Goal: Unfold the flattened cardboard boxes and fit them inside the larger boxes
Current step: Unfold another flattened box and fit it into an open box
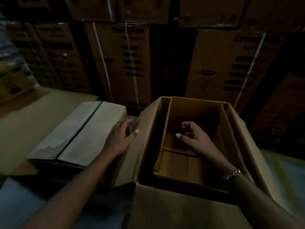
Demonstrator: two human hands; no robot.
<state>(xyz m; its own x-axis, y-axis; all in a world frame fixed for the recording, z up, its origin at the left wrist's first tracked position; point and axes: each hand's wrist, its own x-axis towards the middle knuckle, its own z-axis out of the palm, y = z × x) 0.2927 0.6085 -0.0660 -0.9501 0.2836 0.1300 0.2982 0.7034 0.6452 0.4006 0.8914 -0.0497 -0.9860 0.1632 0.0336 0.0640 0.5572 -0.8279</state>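
Note:
A large open cardboard box (173, 210) stands in front of me, its flaps spread outward. An unfolded smaller box (191, 167) sits inside it, open at the top. My right hand (192, 138) reaches down into the smaller box with loosely curled fingers, holding nothing. My left hand (121, 136) rests spread on the large box's left flap (145, 129). To the left lies a stack of flattened cardboard boxes (79, 129), pale grey-brown, with a dark seam down the middle.
Tall printed cartons (123, 60) strapped with white bands are stacked like a wall right behind the boxes. More flat cardboard (24, 126) lies far left. The scene is dim. Pale floor (283, 169) shows at the right.

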